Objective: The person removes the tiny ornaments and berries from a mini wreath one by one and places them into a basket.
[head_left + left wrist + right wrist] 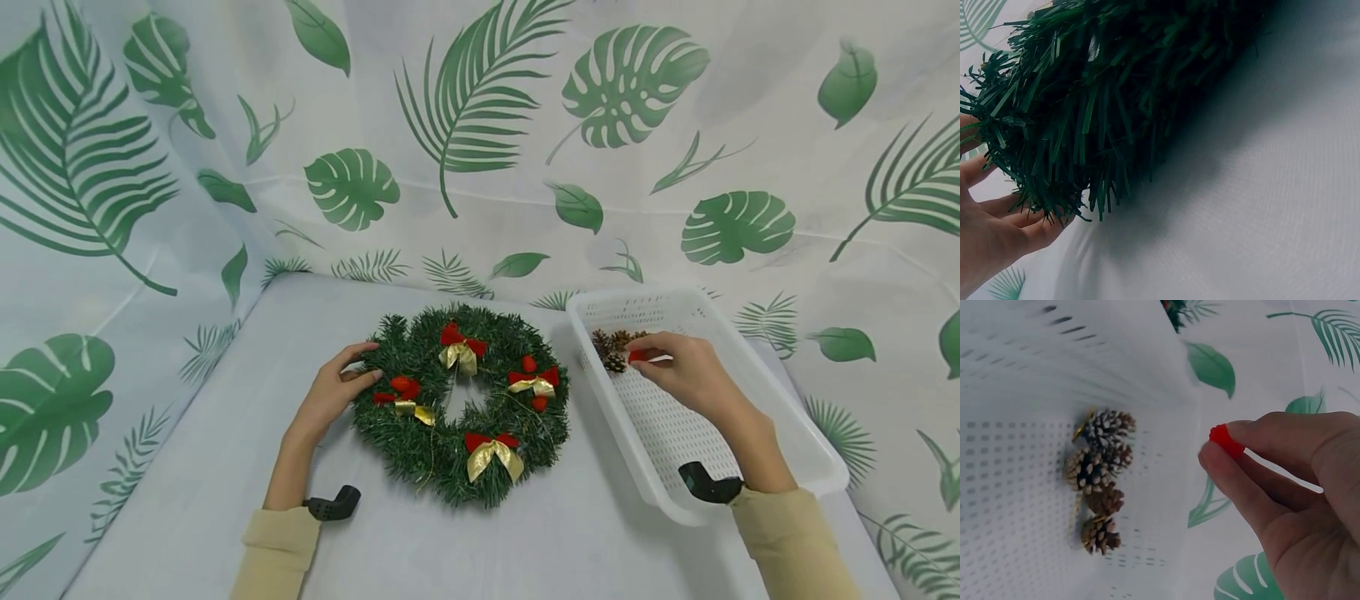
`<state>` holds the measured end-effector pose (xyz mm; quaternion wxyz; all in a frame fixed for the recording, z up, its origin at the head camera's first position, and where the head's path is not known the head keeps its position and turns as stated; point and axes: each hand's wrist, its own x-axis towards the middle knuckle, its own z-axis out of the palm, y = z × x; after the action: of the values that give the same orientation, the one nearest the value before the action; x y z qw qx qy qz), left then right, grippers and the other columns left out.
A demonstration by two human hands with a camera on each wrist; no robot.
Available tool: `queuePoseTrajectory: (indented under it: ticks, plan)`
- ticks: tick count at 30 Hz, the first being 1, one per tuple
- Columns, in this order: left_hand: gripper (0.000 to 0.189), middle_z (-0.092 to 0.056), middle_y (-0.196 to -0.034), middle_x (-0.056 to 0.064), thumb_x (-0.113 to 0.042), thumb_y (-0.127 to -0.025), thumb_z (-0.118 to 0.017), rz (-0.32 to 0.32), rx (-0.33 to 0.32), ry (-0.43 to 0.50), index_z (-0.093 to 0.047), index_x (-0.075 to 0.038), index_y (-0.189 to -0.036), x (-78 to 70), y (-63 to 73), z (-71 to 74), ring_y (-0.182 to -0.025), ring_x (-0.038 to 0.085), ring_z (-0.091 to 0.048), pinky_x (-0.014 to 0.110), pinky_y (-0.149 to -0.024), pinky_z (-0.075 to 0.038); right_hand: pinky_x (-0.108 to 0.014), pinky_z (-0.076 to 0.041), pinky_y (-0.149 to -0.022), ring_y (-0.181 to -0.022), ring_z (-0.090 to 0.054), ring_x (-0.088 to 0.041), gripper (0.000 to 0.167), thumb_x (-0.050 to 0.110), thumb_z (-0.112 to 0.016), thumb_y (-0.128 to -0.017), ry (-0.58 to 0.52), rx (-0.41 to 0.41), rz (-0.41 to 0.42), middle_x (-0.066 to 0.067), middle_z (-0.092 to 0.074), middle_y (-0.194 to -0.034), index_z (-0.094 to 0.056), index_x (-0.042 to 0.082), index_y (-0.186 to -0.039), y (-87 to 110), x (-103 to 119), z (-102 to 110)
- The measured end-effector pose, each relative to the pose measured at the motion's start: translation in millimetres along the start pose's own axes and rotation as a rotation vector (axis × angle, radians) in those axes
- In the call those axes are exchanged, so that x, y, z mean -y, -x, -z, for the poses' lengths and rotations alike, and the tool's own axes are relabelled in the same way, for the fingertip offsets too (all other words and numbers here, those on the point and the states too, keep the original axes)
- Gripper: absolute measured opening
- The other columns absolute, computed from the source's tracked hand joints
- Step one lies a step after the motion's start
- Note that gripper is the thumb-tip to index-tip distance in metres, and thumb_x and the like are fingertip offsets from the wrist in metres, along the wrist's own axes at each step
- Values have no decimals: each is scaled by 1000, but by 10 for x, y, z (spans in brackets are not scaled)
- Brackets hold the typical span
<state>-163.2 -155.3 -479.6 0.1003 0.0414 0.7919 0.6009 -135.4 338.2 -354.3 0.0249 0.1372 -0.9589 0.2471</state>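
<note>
text: none legible | labels: none | numbers: none | signs: none

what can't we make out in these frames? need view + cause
- Red piece: right wrist view, partly covered by the right hand; full shape unclear.
- Left hand: left wrist view, cut off by the left edge, some fingertips lost behind the wreath.
- Wreath bows: left wrist view, beyond the top edge or behind greenery.
- Pine cones: head view, too small and bunched to count.

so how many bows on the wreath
4 show on the wreath in the head view: top bow, right bow, bottom bow and left bow. Others could be tucked out of sight.
</note>
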Motion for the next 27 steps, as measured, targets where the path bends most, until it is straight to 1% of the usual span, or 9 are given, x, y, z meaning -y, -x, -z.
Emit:
queuePoseTrajectory:
  ticks: [6, 11, 15, 17, 21, 27]
  plan:
    - [55, -28, -167, 17, -27, -103, -66, -2, -2, 5, -47, -22, -154, -13, 0, -2, -139, 45, -50, 63, -111, -41, -50, -61, -82, -98, -73, -40, 23, 0, -70, -94, 25, 31, -16, -23, -75, -107, -74, -5, -116, -58, -111, -8]
    - [55, -29, -166, 17, -26, -103, -66, -2, 0, 8, -47, -21, -154, -32, 14, -1, -138, 45, -51, 62, -110, -42, -51, -61, -77, -93, -75, -41, 24, 5, -72, -95, 43, 71, -24, -22, -76, -102, -73, -6, -116, -107, -230, -25]
    - [55, -29, -166, 17, -27, -103, -67, -2, 2, 4, -47, -22, -154, -32, 17, 0, -138, 44, -51, 62, -109, -43, -51, -60, -75, -94, -74, -42, 25, 9, -72, -95, 50, 101, -44, -22, -76, -102, -73, -6, -116, -138, -308, -48]
    - [55, -29, -166, 17, -27, -103, -67, -1, 3, 2, -47, -22, -154, -31, 18, 4, -138, 44, -51, 61, -109, -44, -48, -60, -74, -96, -73, -42, 25, 9, -72, -95, 53, 109, -59, -21, -76, -103, -74, -5, -117, -153, -342, -62]
    - [55, -29, -167, 17, -28, -103, -66, -3, 5, 0, -47, -22, -154, -14, 14, 11, -137, 44, -52, 62, -109, -43, -42, -58, -71, -93, -73, -38, 25, 9, -72, -95, 48, 130, -80, -19, -77, -99, -74, -5, -115, -192, -421, -102]
    - [55, -29, -167, 16, -29, -103, -67, -9, 2, -9, -47, -22, -154, 3, -1, 8, -136, 44, -52, 62, -109, -43, -36, -57, -69, -83, -70, -25, 23, 6, -71, -95, 22, 177, -113, -15, -75, -94, -73, -8, -113, -241, -527, -153]
